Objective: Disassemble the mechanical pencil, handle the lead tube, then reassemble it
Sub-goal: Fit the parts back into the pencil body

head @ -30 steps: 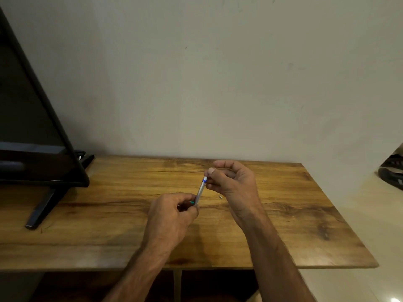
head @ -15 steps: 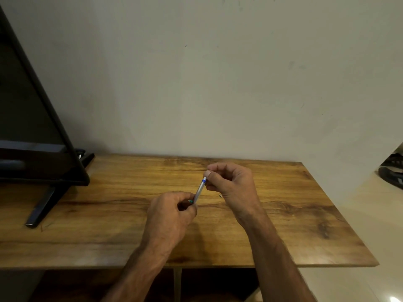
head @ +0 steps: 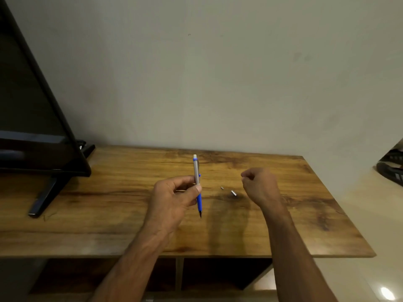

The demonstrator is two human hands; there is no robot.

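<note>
My left hand (head: 174, 196) pinches a mechanical pencil (head: 197, 182) at its middle and holds it nearly upright above the wooden table (head: 109, 214). The pencil has a silver upper barrel, a blue grip and a white eraser end on top; its dark tip points down. Two small silver parts lie on the table to its right: a tiny piece (head: 222, 188) and a short metal cap (head: 234, 193). My right hand (head: 260, 185) hovers just right of the cap, fingers curled closed, with nothing visible in it.
A black monitor (head: 32, 118) on a stand (head: 43, 199) fills the left side of the table. A plain wall rises behind. Open shelf compartments (head: 218, 273) sit below the table's front edge. A dark object (head: 390, 168) lies on the floor at far right.
My right hand has left the pencil's top and moved to the right; a metal cap now lies on the table. My left hand has raised the pencil more upright.
</note>
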